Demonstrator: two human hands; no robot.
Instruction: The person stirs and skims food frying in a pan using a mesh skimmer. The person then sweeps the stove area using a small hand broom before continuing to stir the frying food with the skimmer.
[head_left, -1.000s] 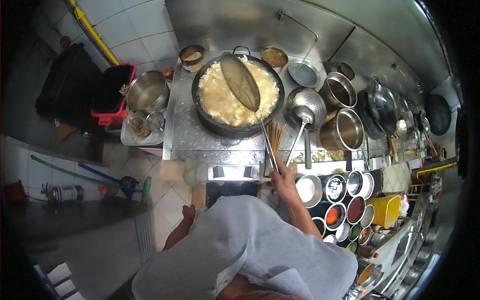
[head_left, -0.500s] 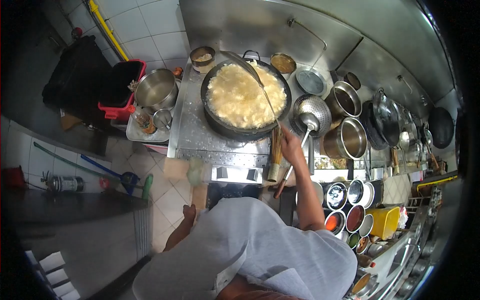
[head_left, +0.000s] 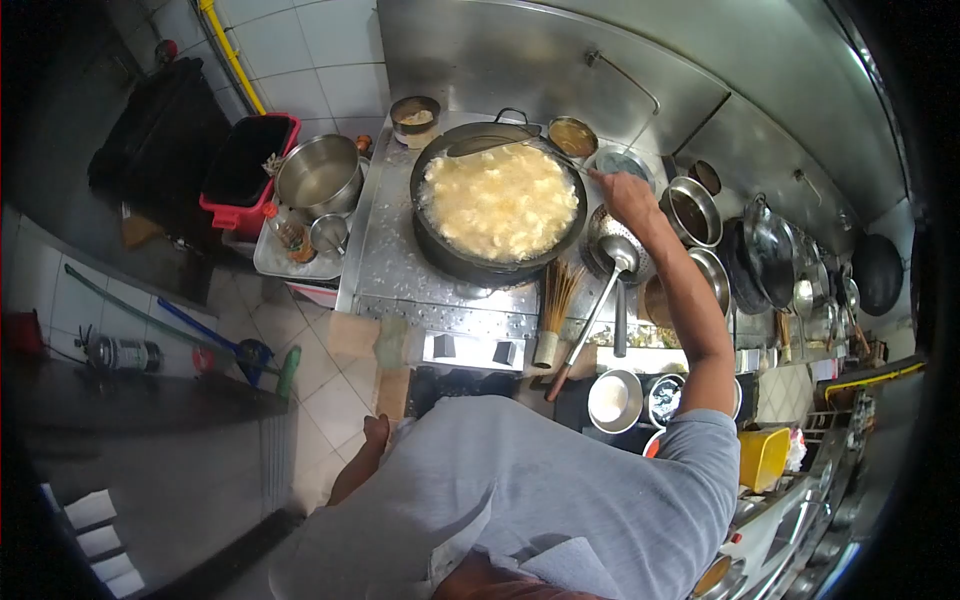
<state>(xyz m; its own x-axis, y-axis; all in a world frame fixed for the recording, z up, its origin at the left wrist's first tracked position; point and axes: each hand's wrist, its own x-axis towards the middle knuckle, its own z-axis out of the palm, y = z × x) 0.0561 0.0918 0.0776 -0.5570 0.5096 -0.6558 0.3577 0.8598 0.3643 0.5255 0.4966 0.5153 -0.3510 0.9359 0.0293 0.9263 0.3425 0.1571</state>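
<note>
A large dark wok (head_left: 428, 238) on the stove holds bubbling oil crowded with pale golden pieces of food (head_left: 505, 205). My right hand (head_left: 628, 198) is closed around the handle of a long-handled skimmer (head_left: 480, 146), reaching in from the wok's right side. The skimmer's wide, shallow head lies across the far left part of the wok, at the edge of the food. My left hand (head_left: 376, 430) hangs low beside my body, away from the stove, its fingers curled with nothing visible in them. Below my right forearm, a ladle (head_left: 620, 258) rests in a perforated strainer (head_left: 600, 225).
A bamboo brush (head_left: 556, 312) stands right of the wok. Steel pots (head_left: 692, 212) line the right side. Small bowls (head_left: 415, 115) sit behind the wok. A deep pot (head_left: 320, 175) and a bottle (head_left: 290, 235) stand left. White-rimmed containers (head_left: 614, 400) are below right.
My right hand has moved up and right, away from me, carrying the skimmer's handle to the wok's far right. The skimmer now lies more sideways. My left hand stays low.
</note>
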